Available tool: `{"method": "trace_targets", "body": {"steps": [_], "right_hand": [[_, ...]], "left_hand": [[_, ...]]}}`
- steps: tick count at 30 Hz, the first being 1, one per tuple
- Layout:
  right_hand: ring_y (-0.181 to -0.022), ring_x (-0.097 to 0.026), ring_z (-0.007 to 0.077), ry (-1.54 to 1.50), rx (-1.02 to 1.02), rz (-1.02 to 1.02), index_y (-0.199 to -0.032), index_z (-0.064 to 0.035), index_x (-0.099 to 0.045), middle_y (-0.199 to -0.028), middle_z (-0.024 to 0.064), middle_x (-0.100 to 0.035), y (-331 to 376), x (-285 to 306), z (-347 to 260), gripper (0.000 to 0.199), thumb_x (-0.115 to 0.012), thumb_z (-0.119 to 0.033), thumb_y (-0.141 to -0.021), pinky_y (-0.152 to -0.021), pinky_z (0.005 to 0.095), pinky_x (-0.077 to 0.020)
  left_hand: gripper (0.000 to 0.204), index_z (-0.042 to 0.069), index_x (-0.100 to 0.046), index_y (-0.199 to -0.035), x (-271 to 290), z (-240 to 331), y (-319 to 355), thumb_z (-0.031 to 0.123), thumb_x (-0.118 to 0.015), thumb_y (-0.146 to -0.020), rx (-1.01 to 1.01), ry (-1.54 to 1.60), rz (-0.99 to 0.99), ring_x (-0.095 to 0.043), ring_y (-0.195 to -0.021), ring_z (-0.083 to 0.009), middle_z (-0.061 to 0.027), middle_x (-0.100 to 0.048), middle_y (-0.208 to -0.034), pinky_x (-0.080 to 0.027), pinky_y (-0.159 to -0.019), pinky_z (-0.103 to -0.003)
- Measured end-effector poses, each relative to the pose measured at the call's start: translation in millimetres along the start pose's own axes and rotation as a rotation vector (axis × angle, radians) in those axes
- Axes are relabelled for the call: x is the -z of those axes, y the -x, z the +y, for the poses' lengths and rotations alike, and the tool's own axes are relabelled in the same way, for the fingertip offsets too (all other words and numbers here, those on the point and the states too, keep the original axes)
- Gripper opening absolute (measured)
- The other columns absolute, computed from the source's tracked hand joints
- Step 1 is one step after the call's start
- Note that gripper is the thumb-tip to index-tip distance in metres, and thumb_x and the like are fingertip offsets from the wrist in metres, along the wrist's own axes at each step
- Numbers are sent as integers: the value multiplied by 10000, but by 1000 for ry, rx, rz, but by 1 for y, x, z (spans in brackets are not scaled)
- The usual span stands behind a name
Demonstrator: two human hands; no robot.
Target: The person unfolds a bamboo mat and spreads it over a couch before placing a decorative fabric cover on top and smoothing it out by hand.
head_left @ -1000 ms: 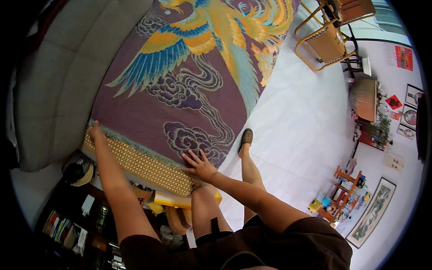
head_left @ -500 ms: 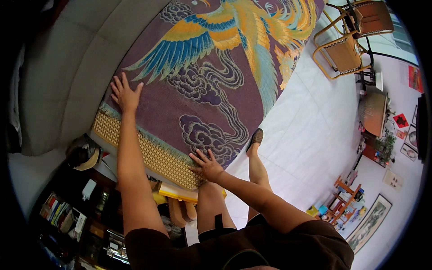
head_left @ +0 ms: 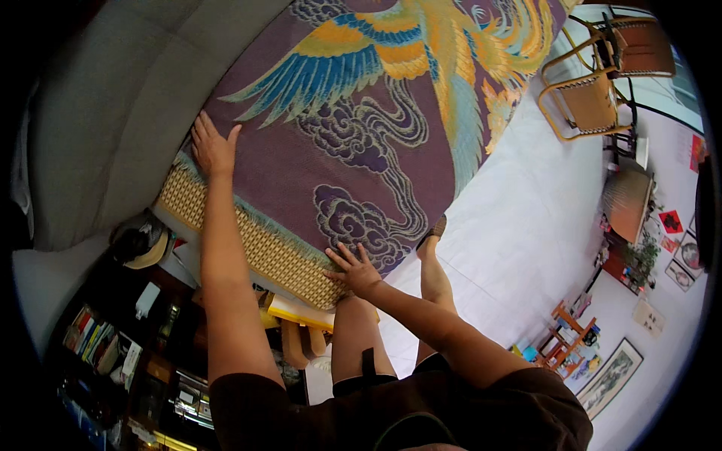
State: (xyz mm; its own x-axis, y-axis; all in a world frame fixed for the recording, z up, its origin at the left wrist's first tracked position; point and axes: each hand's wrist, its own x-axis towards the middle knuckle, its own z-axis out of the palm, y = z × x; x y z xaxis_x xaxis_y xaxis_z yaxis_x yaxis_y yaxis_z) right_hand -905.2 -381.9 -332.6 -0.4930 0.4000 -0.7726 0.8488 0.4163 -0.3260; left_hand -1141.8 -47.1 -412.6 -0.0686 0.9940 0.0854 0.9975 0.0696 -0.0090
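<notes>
A large purple cloth (head_left: 376, 150) with a blue and gold bird and dark swirling clouds lies spread over a woven straw mat (head_left: 263, 252). My left hand (head_left: 212, 146) rests flat on the cloth near its left edge, fingers spread. At the near corner of the cloth, just above the mat's fringe, my right hand (head_left: 353, 269) presses flat with its fingers apart. Neither hand holds anything.
A grey sofa (head_left: 105, 113) runs along the left. Yellow-framed chairs (head_left: 594, 98) stand at the upper right on a white floor (head_left: 526, 240). A shelf with books (head_left: 98, 338) sits at lower left, and a small wooden rack (head_left: 568, 338) at lower right.
My left hand has slid farther up and right across the cloth from the mat's edge. My right hand has stayed at the near corner. The view has shifted.
</notes>
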Motion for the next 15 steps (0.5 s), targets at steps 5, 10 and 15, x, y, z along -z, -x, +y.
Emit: {"method": "trace_targets", "body": {"steps": [5,10,15], "right_hand": [[-1407,70,302,9,-11,-10,-1413,-456,-208,-1534,21,104,-1,3,1,672,-560,-261,-874,-1083,609,-76],[-1409,59,300,24,-5,13,-1411,-452,-219,-1535,16,92,1,2,0,664,-555,-258,-872,-1085,605,-88],[-1409,48,299,-65,12,11,-1408,-445,-237,-1537,18,79,5,6,4,649,-540,-225,-878,-1086,604,-98]], "left_hand": [[971,41,-232,-1422,29,7,-9,642,-588,-746,113,39,-252,-297,-1305,-356,-186,-263,-1445,-303,-1049,-470],[1023,36,-214,-1430,3,-25,-20,720,-522,-735,147,70,-329,-278,-1324,-362,-201,-266,-1451,-258,-1070,-475],[1015,-33,-224,-1413,-25,-78,-45,751,-374,-786,261,351,-568,-288,-1328,-364,-210,-270,-1454,-227,-1088,-436]]}}
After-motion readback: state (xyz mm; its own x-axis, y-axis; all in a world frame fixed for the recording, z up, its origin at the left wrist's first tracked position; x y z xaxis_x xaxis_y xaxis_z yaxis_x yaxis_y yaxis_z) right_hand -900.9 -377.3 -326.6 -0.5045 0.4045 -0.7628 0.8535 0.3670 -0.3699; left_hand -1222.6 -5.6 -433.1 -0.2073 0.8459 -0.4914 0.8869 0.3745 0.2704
